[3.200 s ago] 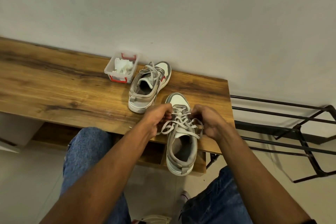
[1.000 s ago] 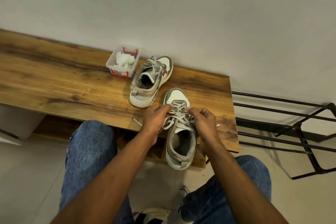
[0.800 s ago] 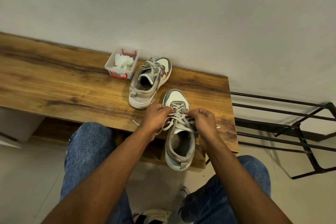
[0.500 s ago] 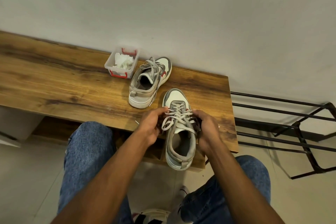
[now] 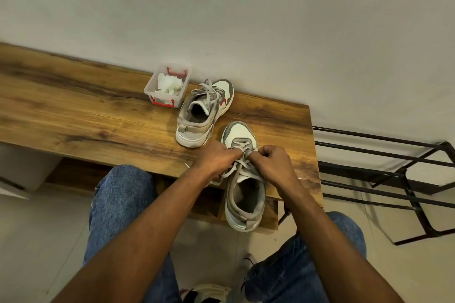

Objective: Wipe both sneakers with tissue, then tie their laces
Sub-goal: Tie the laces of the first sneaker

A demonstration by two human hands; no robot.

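Note:
Two grey and white sneakers sit on a wooden bench. The near sneaker points away from me, its heel hanging over the bench's front edge. My left hand and my right hand meet over its upper eyelets, each pinching a strand of its grey laces. Loose lace ends trail out to both sides. The far sneaker lies behind it, with its laces bunched over the tongue. Crumpled tissue fills a small clear box with red clips.
A pale wall runs right behind the bench. A black metal rack stands to the right of the bench's end. My knees in blue jeans are in front of the bench, over a light tiled floor.
Both hands have moved in from the sides of the near sneaker and up toward its toe. They now meet over the laces. The far sneaker and the box have not moved.

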